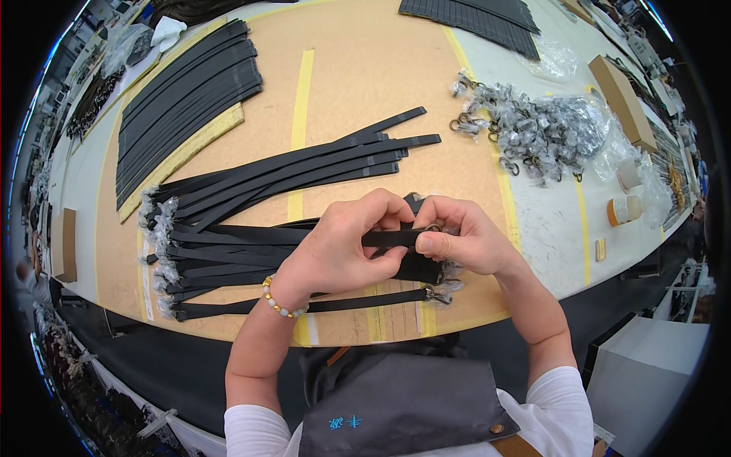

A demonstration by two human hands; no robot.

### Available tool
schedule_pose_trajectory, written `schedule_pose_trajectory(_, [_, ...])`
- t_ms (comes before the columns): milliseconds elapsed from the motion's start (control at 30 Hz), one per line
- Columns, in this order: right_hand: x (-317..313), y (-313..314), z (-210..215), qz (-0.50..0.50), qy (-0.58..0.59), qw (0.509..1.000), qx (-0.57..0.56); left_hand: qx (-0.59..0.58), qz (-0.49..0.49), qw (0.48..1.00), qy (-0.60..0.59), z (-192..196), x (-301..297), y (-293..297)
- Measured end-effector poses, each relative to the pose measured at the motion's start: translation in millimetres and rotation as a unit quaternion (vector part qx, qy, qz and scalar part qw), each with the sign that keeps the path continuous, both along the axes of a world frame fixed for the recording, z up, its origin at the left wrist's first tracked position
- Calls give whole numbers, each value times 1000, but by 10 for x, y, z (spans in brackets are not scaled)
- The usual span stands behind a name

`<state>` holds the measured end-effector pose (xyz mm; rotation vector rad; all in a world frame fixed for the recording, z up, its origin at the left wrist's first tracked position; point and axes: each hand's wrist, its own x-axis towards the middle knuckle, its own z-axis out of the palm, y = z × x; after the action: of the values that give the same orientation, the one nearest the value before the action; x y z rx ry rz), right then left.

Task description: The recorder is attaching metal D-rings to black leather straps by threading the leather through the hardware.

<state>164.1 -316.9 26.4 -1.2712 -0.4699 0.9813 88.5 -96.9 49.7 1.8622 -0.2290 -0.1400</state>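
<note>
Between both hands a black strap is stretched at its end, above the near part of the table. My left hand, with a beaded bracelet on its wrist, pinches the strap. The fingertips of my right hand close on the strap's end, where a small metal ring or hook partly shows. Below the hands lie several black straps with plastic-wrapped metal hooks at their left ends. One near strap also has a wrapped hook at its right end. Farther back, loose straps fan out to the right.
A row of black straps lies at the far left, another stack at the back. Plastic-wrapped metal hooks are heaped on the right, near a cardboard box and small bottles. The table's near edge curves before me.
</note>
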Motion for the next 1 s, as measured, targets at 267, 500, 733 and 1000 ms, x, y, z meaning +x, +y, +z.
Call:
schedule_pose_trajectory(267, [-10, -36, -39, 4, -113, 993, -43, 46, -73, 993, -79, -227, 38, -8])
schedule_pose_trajectory(500, [-19, -53, 25, 18, -117, 992, -44, -19, -95, 995, -22, -287, 61, -1])
schedule_pose_trajectory(733, [532, -477, -45, -271, -291, 913, -92, 107, -51, 976, -181, -271, 109, -215])
schedule_pose_trajectory(1000, [852, -971, -421, -303, -450, 741, -394, 177, 36, 969, -167, -308, 377, -128])
